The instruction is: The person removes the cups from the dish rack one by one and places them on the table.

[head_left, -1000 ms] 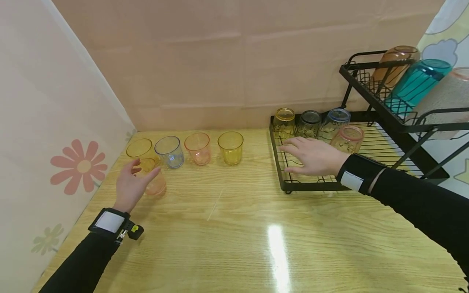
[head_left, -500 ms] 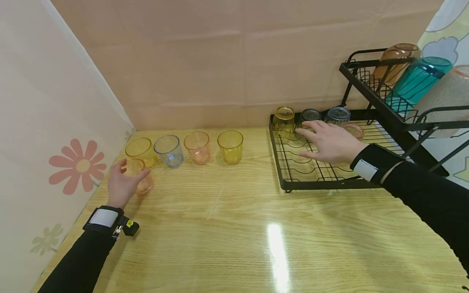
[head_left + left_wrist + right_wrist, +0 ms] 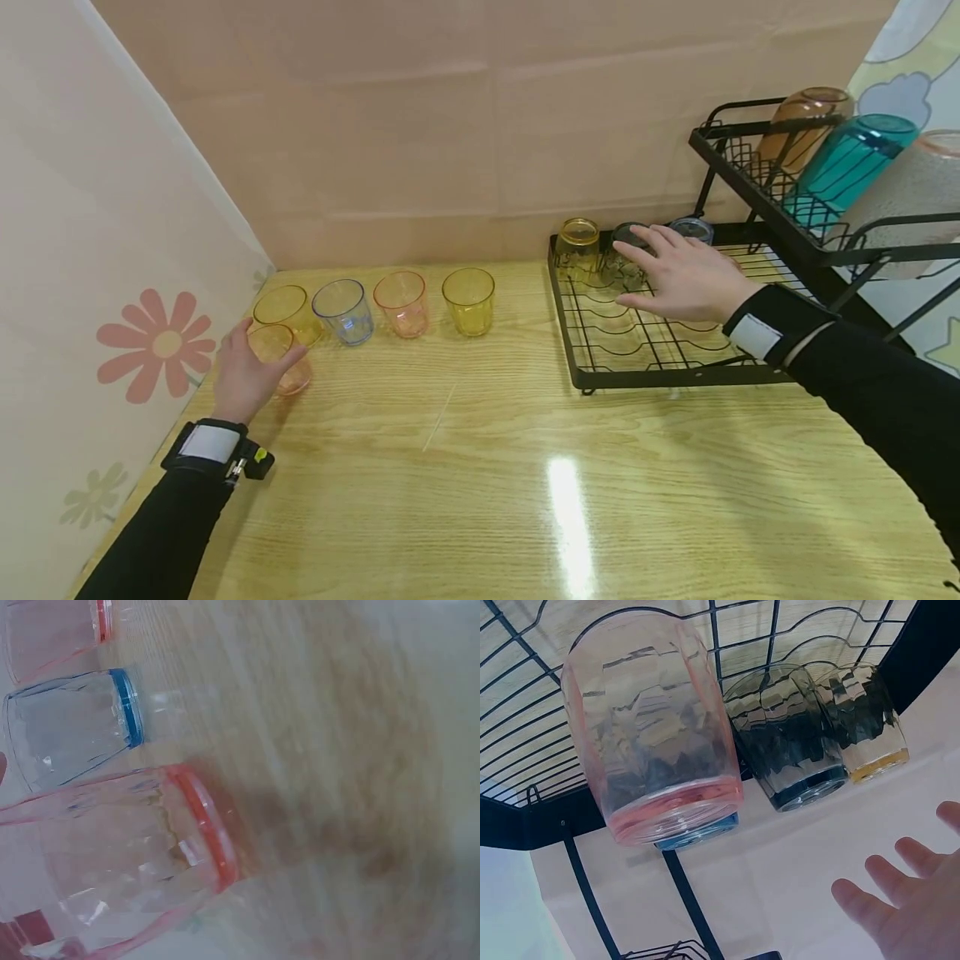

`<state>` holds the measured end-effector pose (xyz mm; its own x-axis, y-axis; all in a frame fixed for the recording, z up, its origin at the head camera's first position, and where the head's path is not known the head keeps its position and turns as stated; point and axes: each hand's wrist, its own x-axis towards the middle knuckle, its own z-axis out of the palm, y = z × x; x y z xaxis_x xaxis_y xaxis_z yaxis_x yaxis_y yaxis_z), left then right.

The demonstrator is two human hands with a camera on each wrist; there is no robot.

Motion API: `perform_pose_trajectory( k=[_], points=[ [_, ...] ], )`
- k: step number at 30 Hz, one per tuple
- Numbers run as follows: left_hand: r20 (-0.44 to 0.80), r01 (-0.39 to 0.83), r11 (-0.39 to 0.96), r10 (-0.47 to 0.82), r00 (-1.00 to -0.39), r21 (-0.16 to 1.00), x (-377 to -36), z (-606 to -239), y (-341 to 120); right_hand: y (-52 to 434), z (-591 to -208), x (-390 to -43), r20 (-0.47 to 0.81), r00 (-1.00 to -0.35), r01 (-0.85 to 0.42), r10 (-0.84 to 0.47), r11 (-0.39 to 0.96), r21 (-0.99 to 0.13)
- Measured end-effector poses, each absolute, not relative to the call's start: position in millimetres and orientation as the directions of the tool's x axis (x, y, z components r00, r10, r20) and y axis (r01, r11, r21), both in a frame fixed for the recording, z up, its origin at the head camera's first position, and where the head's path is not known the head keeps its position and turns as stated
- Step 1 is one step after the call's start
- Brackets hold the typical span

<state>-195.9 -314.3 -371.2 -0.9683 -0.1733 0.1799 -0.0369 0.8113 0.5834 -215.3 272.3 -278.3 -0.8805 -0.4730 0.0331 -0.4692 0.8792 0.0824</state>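
At the table's left end my left hand [image 3: 243, 379] is around a pink glass [image 3: 297, 380], thumb and fingers spread on either side; a fingertip stands slightly off its wall in the left wrist view. The glass stands upright on the table. Just behind it are a yellow glass [image 3: 302, 315] and a blue glass [image 3: 352, 325]. My right hand [image 3: 690, 283] hovers over the black drying rack [image 3: 562, 325], fingers extended, holding nothing. Upside-down glasses stand in the rack: yellow [image 3: 577, 257], dark grey [image 3: 621, 271], blue [image 3: 692, 229], and pink [image 3: 652, 727], which my hand mostly covers in the head view.
Another pink glass [image 3: 405, 308] and a yellow glass [image 3: 468, 308] continue the row at the table's back. The rack's upper tier [image 3: 738, 175] holds an orange glass [image 3: 798, 125], a teal glass [image 3: 862, 158] and a frosted glass [image 3: 911, 192]. Walls stand left and behind.
My left hand carried the pink glass left, beside the yellow one, then its thumb and fingers spread a little wider. My right hand moved rightward and slightly up over the rack.
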Motion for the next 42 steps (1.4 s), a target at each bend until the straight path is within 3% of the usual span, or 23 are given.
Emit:
perform_pose_trajectory(
  k=[11,24,33,42],
  points=[
    [0.298,0.078,0.966,0.0,-0.954,0.248,-210.4,-331.4,-288.0,277.3,-271.6,-217.5,0.057,-0.9,-0.425,-0.432,0.9,0.098],
    [0.297,0.258,0.957,0.209,-0.932,0.136,-221.0,-287.1,-200.4,294.9,-269.3,-233.9,0.035,-0.97,-0.242,-0.242,0.97,0.009],
    [0.348,0.396,0.913,0.341,-0.873,0.097,-228.6,-288.8,-147.0,300.1,-288.0,-237.4,-0.019,-1.0,-0.003,-0.005,0.994,-0.109],
    [0.26,0.441,0.894,0.408,-0.875,0.082,-225.5,-298.7,-107.7,302.1,-308.3,-242.0,-0.082,-0.976,0.21,0.2,0.969,-0.134]
  ],
)
